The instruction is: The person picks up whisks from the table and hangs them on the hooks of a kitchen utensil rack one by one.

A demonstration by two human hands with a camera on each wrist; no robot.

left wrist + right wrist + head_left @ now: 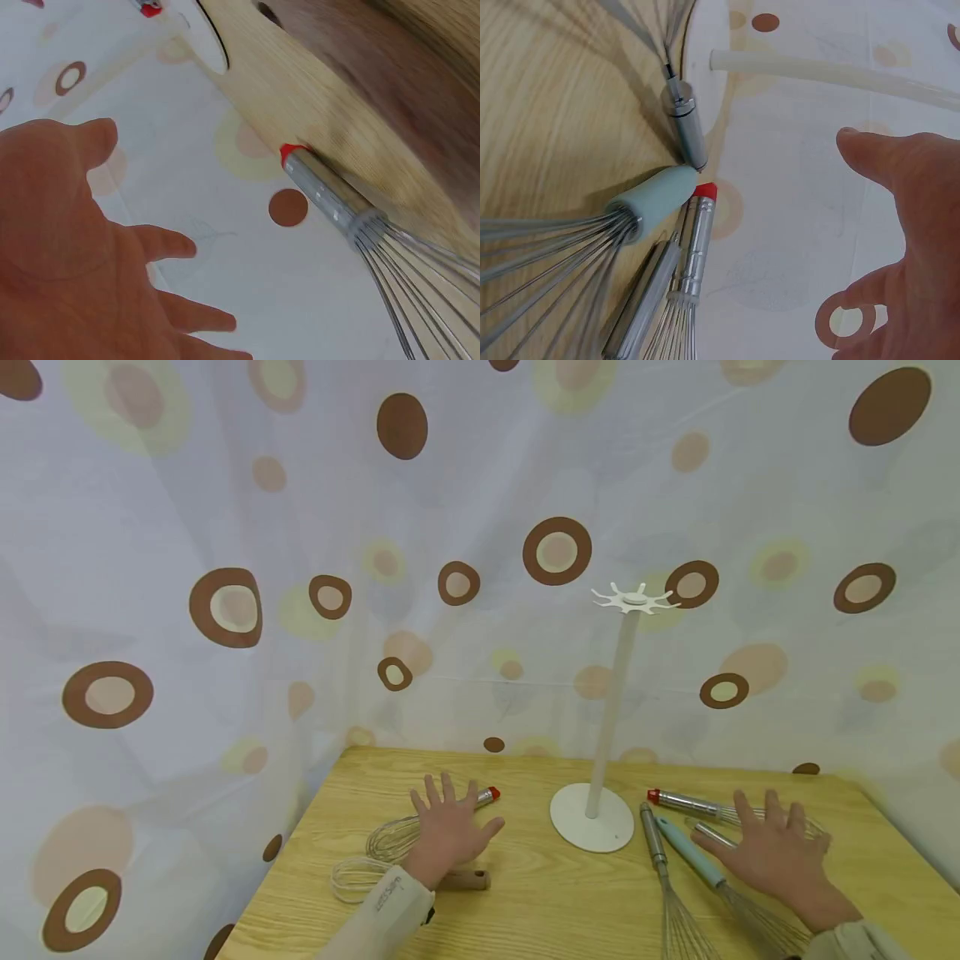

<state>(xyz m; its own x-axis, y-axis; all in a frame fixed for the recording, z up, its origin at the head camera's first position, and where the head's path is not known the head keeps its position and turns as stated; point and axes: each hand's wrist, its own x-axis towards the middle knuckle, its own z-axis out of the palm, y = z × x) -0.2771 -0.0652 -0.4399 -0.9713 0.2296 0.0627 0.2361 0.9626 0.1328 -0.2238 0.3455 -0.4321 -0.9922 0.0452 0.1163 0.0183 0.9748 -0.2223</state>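
Fingers spread, my left hand hovers over two whisks on the left: one with a metal handle and red tip, one with a brown wooden handle. My right hand, also spread and holding nothing, is above a group of whisks on the right. Among them are a whisk with a pale teal handle, a red-tipped metal whisk, a slim metal-handled whisk and another metal handle partly hidden by the hand in the head view.
A white stand rises from a round base between the hands, topped by a ring of hooks. The whisks lie on a wooden table. A dotted curtain hangs behind and at the sides.
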